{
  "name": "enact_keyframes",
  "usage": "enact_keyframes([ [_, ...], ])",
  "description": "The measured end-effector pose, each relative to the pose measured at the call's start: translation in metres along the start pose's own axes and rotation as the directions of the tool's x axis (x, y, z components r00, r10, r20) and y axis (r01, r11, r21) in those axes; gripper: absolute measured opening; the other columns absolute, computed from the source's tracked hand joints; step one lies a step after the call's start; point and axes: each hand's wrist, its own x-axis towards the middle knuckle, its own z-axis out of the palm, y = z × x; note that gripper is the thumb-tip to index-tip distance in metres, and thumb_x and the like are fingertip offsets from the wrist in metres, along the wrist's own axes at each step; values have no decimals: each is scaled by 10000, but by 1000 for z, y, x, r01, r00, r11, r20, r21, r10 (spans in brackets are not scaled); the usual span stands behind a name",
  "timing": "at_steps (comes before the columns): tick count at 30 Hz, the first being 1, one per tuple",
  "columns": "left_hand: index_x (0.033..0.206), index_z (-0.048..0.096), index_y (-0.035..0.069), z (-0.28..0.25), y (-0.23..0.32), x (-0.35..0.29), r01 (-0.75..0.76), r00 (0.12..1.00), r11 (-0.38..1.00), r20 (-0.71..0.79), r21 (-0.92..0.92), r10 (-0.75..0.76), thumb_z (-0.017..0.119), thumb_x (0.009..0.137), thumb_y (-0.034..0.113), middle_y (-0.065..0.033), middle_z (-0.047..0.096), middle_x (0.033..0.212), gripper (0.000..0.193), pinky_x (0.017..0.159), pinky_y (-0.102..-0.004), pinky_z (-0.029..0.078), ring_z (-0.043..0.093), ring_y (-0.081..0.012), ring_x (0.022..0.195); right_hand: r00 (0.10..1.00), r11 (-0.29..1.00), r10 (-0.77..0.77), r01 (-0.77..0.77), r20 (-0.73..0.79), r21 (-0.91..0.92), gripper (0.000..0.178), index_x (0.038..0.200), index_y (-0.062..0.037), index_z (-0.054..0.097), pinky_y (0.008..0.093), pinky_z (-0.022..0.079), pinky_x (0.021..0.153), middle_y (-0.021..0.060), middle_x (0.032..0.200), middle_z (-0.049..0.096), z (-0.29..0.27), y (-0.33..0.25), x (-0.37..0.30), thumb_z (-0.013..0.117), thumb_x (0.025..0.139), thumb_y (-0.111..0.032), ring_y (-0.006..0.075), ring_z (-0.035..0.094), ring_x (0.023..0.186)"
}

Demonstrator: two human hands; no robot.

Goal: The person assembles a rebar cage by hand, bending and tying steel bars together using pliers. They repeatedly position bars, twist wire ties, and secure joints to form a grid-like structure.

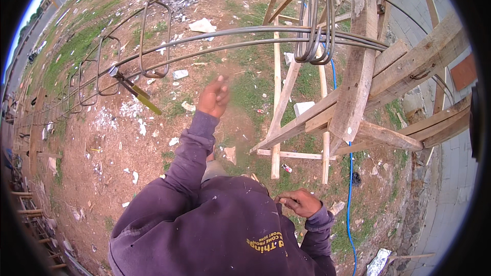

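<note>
My left hand (214, 98) hovers half-open near the rebar cage (204, 34) | right hand (303, 203) farther off, grip unclear | pliers (147, 104) on cage

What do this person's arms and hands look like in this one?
Long dark purple sleeves with fitted cuffs cover both arms, matching the sweatshirt, which has yellow lettering. The left hand and right hand are ungloved.
</note>
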Motion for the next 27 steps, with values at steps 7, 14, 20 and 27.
enact_keyframes([
  [7,1239,509,19,-27,17,-16,-56,993,994,-106,-98,46,500,1045,128,-3,512,744,223,418,-229,277,356,-62,496,982,977,-94,60,-164,-206,281,1052,4,679,297,431,598,70,675,567,5,11,30,524,1056,-231,117,525,608],
  [14,1240,509,27,-45,22,-26,-159,971,970,-204,-183,121,507,1047,152,1,517,768,230,446,-228,304,368,-67,502,992,998,-52,55,-114,26,269,1004,-8,653,354,459,629,120,705,591,4,8,57,485,1064,-210,210,588,637],
  [20,1242,510,23,-62,15,-27,-184,946,971,-296,-151,133,532,1037,173,-9,528,762,254,437,-233,311,379,-69,511,788,861,27,-330,-615,-387,183,1049,-40,631,395,473,645,141,725,588,0,65,68,529,1042,-192,244,592,645],
  [27,1237,522,13,-80,4,-44,-250,891,961,-417,-120,180,544,1036,201,1,520,745,276,432,-219,308,369,-65,501,997,797,-51,71,-50,600,226,1130,-38,639,402,512,790,156,912,695,-17,76,49,579,1004,-215,329,665,873],
])
